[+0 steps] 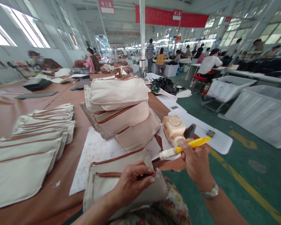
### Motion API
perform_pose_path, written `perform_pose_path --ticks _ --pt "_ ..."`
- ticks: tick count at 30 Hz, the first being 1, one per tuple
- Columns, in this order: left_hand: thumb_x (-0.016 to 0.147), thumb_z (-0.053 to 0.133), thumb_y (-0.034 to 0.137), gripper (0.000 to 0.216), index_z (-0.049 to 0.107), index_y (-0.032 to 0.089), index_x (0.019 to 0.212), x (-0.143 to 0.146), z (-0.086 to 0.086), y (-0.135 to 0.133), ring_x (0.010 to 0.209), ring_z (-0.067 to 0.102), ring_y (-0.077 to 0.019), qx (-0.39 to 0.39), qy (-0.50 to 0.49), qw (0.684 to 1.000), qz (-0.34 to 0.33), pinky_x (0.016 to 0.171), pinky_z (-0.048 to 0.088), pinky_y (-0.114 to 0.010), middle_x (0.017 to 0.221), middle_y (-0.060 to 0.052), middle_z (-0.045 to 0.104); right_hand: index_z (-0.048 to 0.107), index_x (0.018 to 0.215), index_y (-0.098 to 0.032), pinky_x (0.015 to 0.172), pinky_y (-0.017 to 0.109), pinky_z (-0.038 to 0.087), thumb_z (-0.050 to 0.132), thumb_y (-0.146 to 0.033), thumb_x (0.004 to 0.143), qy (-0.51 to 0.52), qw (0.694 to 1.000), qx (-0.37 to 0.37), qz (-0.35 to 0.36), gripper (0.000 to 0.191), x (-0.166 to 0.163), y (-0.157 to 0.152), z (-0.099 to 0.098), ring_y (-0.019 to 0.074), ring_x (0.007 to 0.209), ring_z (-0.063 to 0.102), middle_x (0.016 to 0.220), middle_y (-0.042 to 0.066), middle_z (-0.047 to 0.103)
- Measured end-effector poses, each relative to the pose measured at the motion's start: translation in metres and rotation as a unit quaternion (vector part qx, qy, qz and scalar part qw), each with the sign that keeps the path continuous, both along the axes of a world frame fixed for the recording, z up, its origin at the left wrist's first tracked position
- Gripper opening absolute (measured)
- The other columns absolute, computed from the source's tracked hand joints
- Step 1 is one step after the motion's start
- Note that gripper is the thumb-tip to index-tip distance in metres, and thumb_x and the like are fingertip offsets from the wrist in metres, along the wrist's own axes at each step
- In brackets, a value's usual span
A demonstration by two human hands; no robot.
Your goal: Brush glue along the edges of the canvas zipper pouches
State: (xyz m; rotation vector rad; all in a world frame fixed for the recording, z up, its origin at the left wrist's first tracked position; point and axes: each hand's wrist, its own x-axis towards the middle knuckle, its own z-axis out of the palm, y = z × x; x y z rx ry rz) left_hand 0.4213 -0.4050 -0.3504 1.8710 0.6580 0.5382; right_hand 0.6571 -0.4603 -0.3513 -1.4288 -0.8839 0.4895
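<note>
In my right hand (198, 159) is a glue brush (193, 143) with a yellow handle, its pale bristles pointing left. The brush is above the table edge, in front of a stained plastic bottle (174, 126). My left hand (135, 179) pinches the brown-trimmed edge of a cream fabric pouch piece (107, 187) near its right corner. This piece lies partly on the table edge and partly over my lap. Behind it rises a stack of similar cream pieces (118, 93) with brown trim. The brush tip is apart from the held piece.
On the brown table (67, 159), a fanned row of cream pieces (32, 143) lies at left, beside a white sheet (86, 165). Large white bins (259, 115) stand on the green floor at right. Several people sit or stand at work farther back.
</note>
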Motion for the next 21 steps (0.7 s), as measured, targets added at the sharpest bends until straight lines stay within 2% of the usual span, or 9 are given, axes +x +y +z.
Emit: perform_pose_path --ticks 2,5,8,10,13,15,19,21 --pt "0.089 0.065 0.033 0.021 0.074 0.015 0.085 -0.001 -0.004 -0.004 0.065 0.053 -0.0111 0.071 -0.02 0.997 0.009 0.06 0.036 -0.022 0.075 -0.003 0.058 0.054 0.07 -0.019 0.046 0.023 0.035 0.061 -0.043 0.093 0.008 1.0 -0.001 0.015 0.034 -0.004 -0.003 0.0 0.0113 0.047 0.043 0.052 -0.003 0.047" --pt "0.087 0.067 0.026 0.014 0.069 0.015 0.079 -0.002 -0.01 -0.007 0.06 0.052 -0.0101 0.179 -0.019 0.983 0.046 0.057 0.035 -0.021 0.07 -0.002 0.059 0.058 0.08 -0.018 0.047 0.023 0.038 0.06 -0.046 0.093 0.041 0.996 -0.021 0.078 0.031 -0.016 -0.015 0.003 0.0121 0.05 0.045 0.055 -0.004 0.048" --pt "0.085 0.068 0.021 0.012 0.064 0.016 0.076 -0.003 -0.014 -0.009 0.06 0.053 -0.0101 0.236 0.003 0.97 0.063 0.057 0.036 -0.02 0.068 -0.002 0.061 0.061 0.081 -0.018 0.047 0.022 0.038 0.06 -0.045 0.094 0.033 0.988 -0.046 0.143 0.031 -0.02 -0.033 0.015 0.0119 0.05 0.045 0.055 -0.004 0.047" --pt "0.086 0.067 0.02 0.012 0.063 0.017 0.075 -0.004 -0.013 -0.011 0.06 0.055 -0.0102 0.264 0.012 0.963 0.055 0.058 0.037 -0.02 0.069 -0.002 0.062 0.063 0.078 -0.018 0.045 0.022 0.037 0.062 -0.043 0.092 -0.009 0.991 -0.043 0.128 0.029 -0.017 -0.042 0.025 0.0112 0.048 0.043 0.055 -0.003 0.046" --pt "0.089 0.064 0.022 0.015 0.062 0.017 0.075 -0.004 -0.009 -0.013 0.058 0.054 -0.0103 0.319 0.013 0.947 0.047 0.056 0.035 -0.021 0.066 -0.002 0.06 0.065 0.077 -0.018 0.045 0.022 0.038 0.064 -0.04 0.089 -0.04 0.999 -0.002 0.032 0.026 -0.014 -0.043 0.036 0.0116 0.049 0.045 0.058 -0.002 0.051" --pt "0.091 0.063 0.023 0.017 0.062 0.017 0.075 -0.004 -0.006 -0.013 0.058 0.053 -0.0106 0.34 0.016 0.94 0.037 0.055 0.034 -0.022 0.065 -0.003 0.06 0.065 0.078 -0.018 0.048 0.023 0.042 0.063 -0.041 0.09 -0.036 0.999 0.014 0.016 0.026 -0.017 -0.039 0.037 0.0128 0.052 0.049 0.061 -0.001 0.053" --pt "0.091 0.061 0.023 0.016 0.066 0.018 0.077 -0.007 -0.004 -0.016 0.06 0.056 -0.0116 0.333 0.033 0.942 0.035 0.057 0.037 -0.022 0.068 -0.005 0.062 0.064 0.075 -0.02 0.048 0.023 0.042 0.062 -0.043 0.091 -0.036 0.988 -0.028 0.147 0.029 -0.027 -0.044 0.029 0.0131 0.051 0.049 0.058 -0.001 0.053" --pt "0.091 0.061 0.025 0.017 0.066 0.018 0.077 -0.013 -0.004 -0.021 0.061 0.057 -0.0125 0.327 0.041 0.943 0.053 0.057 0.039 -0.023 0.068 -0.005 0.063 0.061 0.066 -0.02 0.043 0.023 0.039 0.07 -0.044 0.085 -0.033 0.988 -0.044 0.147 0.032 -0.027 -0.056 0.027 0.0129 0.047 0.047 0.055 -0.001 0.051"
